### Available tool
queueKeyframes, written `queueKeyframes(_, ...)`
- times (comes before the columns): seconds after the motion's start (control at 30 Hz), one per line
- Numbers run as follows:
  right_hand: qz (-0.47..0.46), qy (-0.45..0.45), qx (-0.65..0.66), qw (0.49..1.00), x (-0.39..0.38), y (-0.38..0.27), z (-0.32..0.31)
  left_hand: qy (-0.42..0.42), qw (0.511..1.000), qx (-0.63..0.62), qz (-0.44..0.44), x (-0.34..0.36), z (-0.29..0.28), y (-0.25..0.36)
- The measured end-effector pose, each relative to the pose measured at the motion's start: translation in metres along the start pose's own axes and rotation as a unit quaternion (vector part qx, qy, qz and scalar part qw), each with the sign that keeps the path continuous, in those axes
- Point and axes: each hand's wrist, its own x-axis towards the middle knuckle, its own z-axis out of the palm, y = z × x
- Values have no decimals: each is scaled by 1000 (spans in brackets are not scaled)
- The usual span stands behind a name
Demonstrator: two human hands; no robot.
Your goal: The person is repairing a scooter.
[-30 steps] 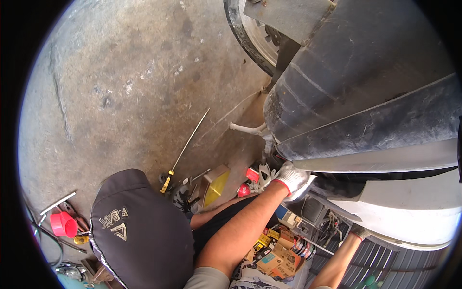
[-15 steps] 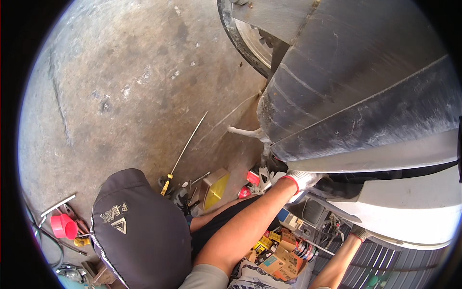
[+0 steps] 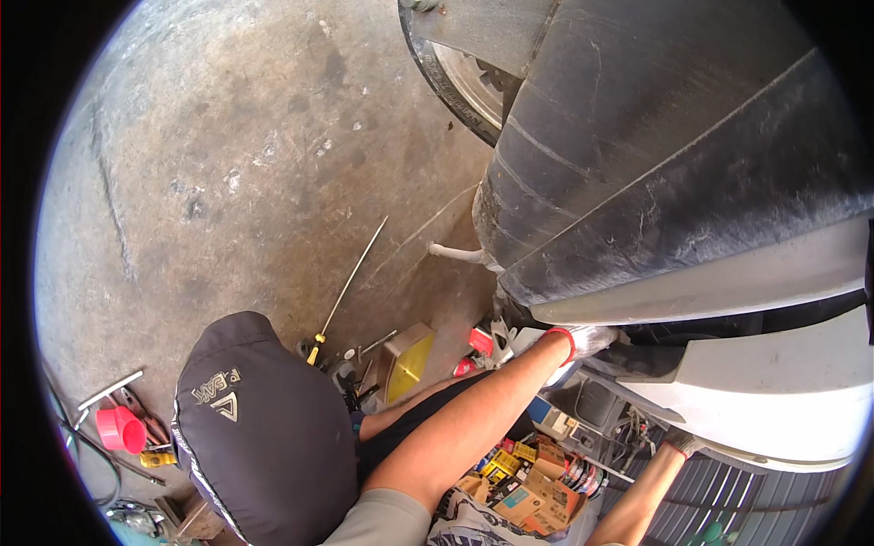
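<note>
My left hand (image 3: 592, 339), in a pale glove with a red cuff, reaches into the dark gap between a scuffed dark grey vehicle panel (image 3: 637, 196) and a white bumper (image 3: 774, 391). Its fingers look bent in; what they grip is hidden. Lower down, my right hand (image 3: 683, 442), also gloved, is at the bumper's underside, its fingers out of sight behind the edge. Below my left forearm, a long screwdriver (image 3: 316, 349) with a yellow handle lies on the floor beside a shoe (image 3: 344, 378).
A tyre (image 3: 421, 64) shows at the top. Cardboard boxes (image 3: 546, 500) and small packages lie beneath my arm. A yellow-faced box (image 3: 410, 364) sits near the shoe. At left are a pink cup (image 3: 120, 429) and tools. Dark printed cloth (image 3: 273, 437) fills the lower left.
My left hand has moved slightly right, deeper toward the gap. The dark panel appears a little farther left and up, and the gap above the bumper looks wider. My right hand barely differs.
</note>
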Motion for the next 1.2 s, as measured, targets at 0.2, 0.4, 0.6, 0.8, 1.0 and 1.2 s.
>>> queueKeyframes(0.2, -2, -1, -3, 1000, -2, 4, 12, -28, 997, 66, -18, -12, -24, -6)
queueKeyframes(0.4, -2, -6, -5, 1000, 0, 3, 1, -11, 989, 118, -83, -23, -31, 22)
queueKeyframes(0.6, -6, -6, -14, 1000, 2, 3, -4, -14, 996, 10, -84, 2, -3, 6)
queueKeyframes(0.8, -5, -9, -16, 1000, 5, 6, -5, -19, 997, -41, -66, 16, 7, -9)
queueKeyframes(1.0, 0, -14, -15, 1000, 2, 10, 7, -88, 979, -174, -61, 12, -13, -30)
queueKeyframes(1.2, -2, -14, -22, 1000, -1, 9, -2, -45, 996, 18, -70, -6, -25, 16)
